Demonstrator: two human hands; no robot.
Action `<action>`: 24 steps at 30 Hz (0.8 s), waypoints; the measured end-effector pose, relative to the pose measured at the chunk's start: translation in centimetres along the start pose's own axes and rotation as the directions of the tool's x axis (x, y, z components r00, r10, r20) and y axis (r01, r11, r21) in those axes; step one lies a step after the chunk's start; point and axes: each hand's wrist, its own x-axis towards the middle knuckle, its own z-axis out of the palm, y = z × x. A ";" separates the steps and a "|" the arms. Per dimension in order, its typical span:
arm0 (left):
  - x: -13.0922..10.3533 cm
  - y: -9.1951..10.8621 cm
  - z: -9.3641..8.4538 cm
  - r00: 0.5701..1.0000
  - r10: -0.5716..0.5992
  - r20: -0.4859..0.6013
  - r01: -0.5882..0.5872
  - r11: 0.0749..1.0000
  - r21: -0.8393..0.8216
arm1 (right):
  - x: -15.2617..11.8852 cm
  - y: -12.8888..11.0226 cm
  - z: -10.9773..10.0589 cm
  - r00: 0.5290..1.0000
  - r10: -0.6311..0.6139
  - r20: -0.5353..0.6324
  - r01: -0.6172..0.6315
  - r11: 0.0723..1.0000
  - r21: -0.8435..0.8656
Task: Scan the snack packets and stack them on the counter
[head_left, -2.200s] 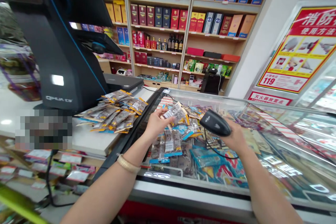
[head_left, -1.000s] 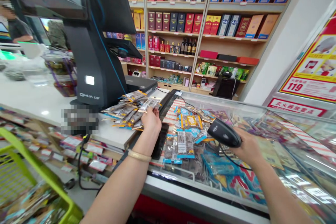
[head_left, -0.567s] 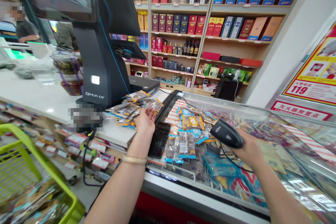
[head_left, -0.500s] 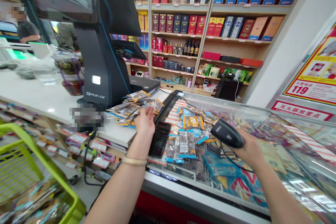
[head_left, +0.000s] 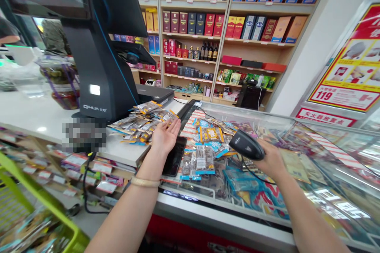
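Observation:
My left hand [head_left: 165, 135] is open, palm up with fingers stretched out, beside a heap of small snack packets [head_left: 139, 124] on the white counter. Nothing lies in its palm. Just under and right of its wrist rests a black smartphone [head_left: 175, 157]. My right hand [head_left: 268, 159] grips a black barcode scanner [head_left: 247, 145], whose head points left above the glass top. More snack packets [head_left: 204, 158], with blue and orange edges, are spread on the glass between the two hands. The scanner's cable [head_left: 258, 178] trails below it.
A black cash register terminal [head_left: 97, 67] stands on the white counter [head_left: 38, 120], with tied jars [head_left: 61, 83] to its left. A green basket [head_left: 44, 189] holding packets sits at lower left. The glass display case [head_left: 326, 146] extends right. Shelves of boxed bottles [head_left: 190, 23] line the back.
The view has shifted a little to the right. My left hand has turned its palm further up and spread its fingers. The scanner stays in my right hand.

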 end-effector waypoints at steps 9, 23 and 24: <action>-1.3 -3.7 -0.8 0.807 0.010 0.590 -0.588 0.101 0.803 | -0.1 0.0 0.2 0.999 0.036 0.015 -0.035 0.999 -0.025; -1.0 -4.6 -1.9 0.757 -0.303 0.579 -0.605 0.010 0.796 | 0.1 -0.4 0.1 0.999 -0.011 0.039 0.012 1.000 -0.015; -1.2 -4.5 -1.7 0.760 -0.323 0.564 -0.582 0.050 0.812 | 0.1 -0.4 0.1 0.999 -0.015 0.035 0.016 1.000 -0.014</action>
